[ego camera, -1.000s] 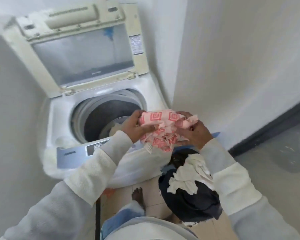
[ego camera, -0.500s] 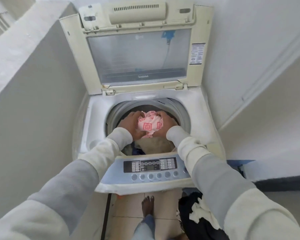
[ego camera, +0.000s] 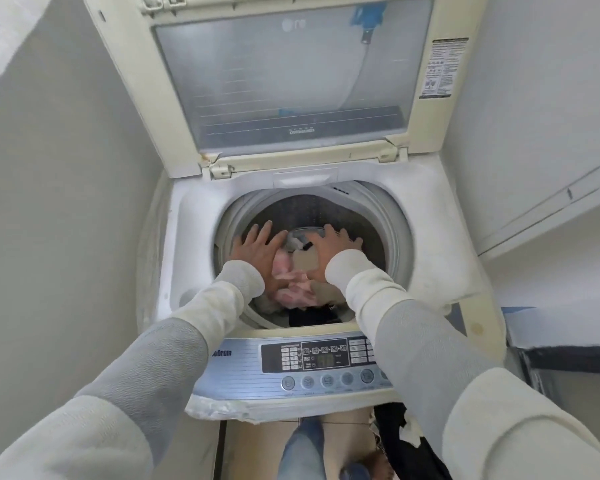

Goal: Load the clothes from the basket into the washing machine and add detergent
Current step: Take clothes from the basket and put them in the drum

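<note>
White plaster walls close in on both sides of a narrow alcove, where a cream plastic top-loading washing machine (ego camera: pixel 440 271) stands with its glazed lid (ego camera: pixel 284 81) raised upright against the back. Its round, grey-rimmed metal drum (ego camera: pixel 392 237) is open and partly filled.

Both hands hover over the drum's mouth with nothing in them. The left hand (ego camera: pixel 257 249) is spread, fingers straight and fanned, and the right hand (ego camera: pixel 333 247) is spread the same way. Between and below them lies a soft, crumpled pink patterned cloth (ego camera: pixel 295 289), blurred but apparently free of either hand. It rests on a beige garment (ego camera: pixel 305 261) and a black garment (ego camera: pixel 309 315) inside the drum.

Loading looks well under way but unfinished. A limp heap of dark clothes (ego camera: pixel 395 424) with a cream piece (ego camera: pixel 413 433) on top waits on the floor at the machine's right front corner; the basket itself cannot be made out. No detergent is in view, so that step seems untouched. Nearer the person is the glossy blue-grey control panel (ego camera: pixel 243 372), with its round buttons.
</note>
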